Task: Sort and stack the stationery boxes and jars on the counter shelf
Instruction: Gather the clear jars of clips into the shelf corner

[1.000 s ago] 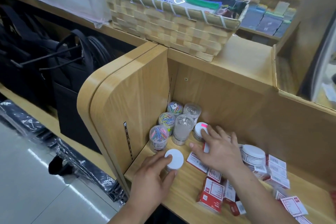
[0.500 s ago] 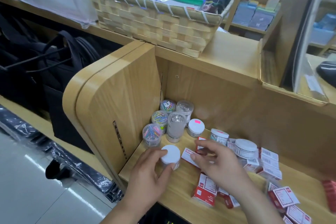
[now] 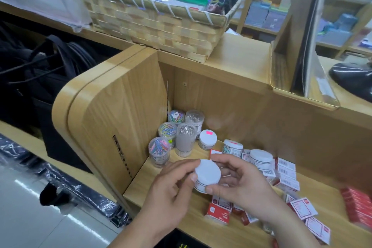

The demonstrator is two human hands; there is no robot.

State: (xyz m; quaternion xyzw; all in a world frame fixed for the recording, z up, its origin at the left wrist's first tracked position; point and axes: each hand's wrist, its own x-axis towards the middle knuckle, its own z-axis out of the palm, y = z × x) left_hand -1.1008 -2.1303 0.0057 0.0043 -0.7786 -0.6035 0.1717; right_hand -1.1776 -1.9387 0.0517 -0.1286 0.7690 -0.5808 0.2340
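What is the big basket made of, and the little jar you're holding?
The basket looks like woven bamboo or wood strips, matte tan, plaited in a checker pattern. The jar, held by the left hand and right hand, is probably plastic: smooth white lid.

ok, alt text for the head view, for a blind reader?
Two hands grip one white-lidded jar at the front of a wooden counter shelf, left hand on its left, right hand on its right. In the back-left corner stand clear jars of paper clips; red-and-white boxes lie scattered to the right.
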